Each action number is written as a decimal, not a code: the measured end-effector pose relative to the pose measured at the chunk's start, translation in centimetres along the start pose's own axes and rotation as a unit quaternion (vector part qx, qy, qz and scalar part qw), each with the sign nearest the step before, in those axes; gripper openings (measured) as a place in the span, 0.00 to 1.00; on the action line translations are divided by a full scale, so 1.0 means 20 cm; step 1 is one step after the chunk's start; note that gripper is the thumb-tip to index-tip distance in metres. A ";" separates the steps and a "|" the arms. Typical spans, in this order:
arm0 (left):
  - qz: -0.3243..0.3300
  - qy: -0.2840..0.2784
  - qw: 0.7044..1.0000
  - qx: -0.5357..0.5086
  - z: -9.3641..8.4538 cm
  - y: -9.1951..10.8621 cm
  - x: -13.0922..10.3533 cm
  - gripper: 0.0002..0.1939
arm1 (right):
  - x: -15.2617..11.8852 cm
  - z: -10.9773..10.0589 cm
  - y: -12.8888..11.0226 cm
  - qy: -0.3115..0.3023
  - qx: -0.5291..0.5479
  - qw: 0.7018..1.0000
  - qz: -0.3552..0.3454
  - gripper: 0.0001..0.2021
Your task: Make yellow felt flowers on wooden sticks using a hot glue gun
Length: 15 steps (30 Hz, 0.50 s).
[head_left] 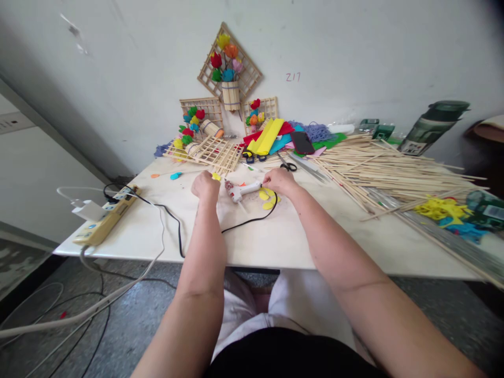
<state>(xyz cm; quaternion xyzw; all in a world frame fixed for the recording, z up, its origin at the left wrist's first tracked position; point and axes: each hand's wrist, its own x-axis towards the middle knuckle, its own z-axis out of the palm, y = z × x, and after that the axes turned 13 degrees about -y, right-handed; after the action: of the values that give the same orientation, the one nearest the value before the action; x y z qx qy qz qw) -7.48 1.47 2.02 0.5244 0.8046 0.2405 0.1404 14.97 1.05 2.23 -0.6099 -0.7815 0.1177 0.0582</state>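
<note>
My left hand [205,186] is closed, with a small yellow piece [216,177] showing at its fingertips. To its right, a white hot glue gun [247,191] lies on the table, its nozzle end crusted and a glue stick [241,207] jutting toward me. My right hand [280,180] is closed in a pinch beside the gun's handle end, where the black cord [252,220] begins. What those fingers hold, if anything, is too small to make out. Several yellow cut petals [268,198] lie just below that hand.
Lattice panels with colourful flowers [230,65] stand against the wall. Scissors [289,166], folded coloured sheets [268,136] and a phone [302,142] lie behind my hands. Many thin sticks [370,163] and a bottle [433,128] are at right. A power strip [106,218] sits at left.
</note>
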 end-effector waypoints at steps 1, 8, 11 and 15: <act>0.001 0.015 1.000 -0.006 0.00 0.01 -0.01 0.19 | 0.00 0.00 -0.01 -0.016 -0.013 1.000 -0.009 0.08; 0.065 0.176 0.979 -0.083 0.01 0.06 -0.03 0.15 | -0.07 -0.07 -0.08 -0.132 -0.102 0.985 -0.037 0.16; 0.106 0.214 0.965 -0.107 0.03 0.06 -0.02 0.14 | -0.10 -0.11 -0.11 -0.187 -0.150 0.970 -0.044 0.20; 0.136 0.196 0.964 -0.121 0.06 0.08 -0.01 0.12 | -0.11 -0.10 -0.12 -0.210 -0.173 0.961 -0.047 0.23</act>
<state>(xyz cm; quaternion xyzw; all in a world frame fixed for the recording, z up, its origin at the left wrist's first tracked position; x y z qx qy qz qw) -5.63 2.01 1.82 0.5505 0.7024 0.4511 0.0083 13.74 -1.44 4.99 -0.5351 -0.8123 0.1033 -0.2080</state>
